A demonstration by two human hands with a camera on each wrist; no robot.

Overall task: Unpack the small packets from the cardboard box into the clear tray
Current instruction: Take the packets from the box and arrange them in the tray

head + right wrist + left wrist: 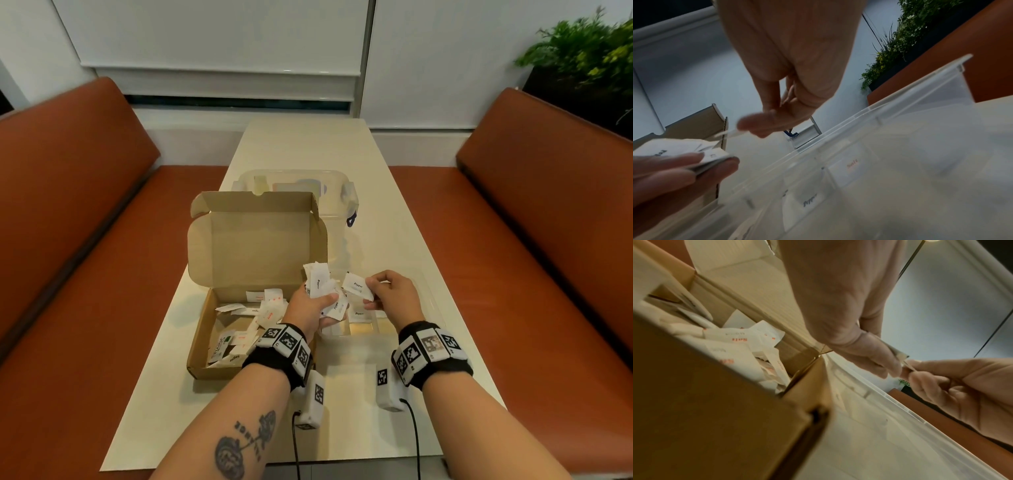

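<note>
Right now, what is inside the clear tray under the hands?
The clear tray has dividers; one Salt packet and one Pepper packet lie in neighbouring compartments. Hands and held packets hide its left part.

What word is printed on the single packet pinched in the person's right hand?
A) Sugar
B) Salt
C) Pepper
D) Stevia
C: the head view shows the right hand pinching one white packet printed "Pepper", held over the clear tray beside the bundle of packets in the left hand.
</note>
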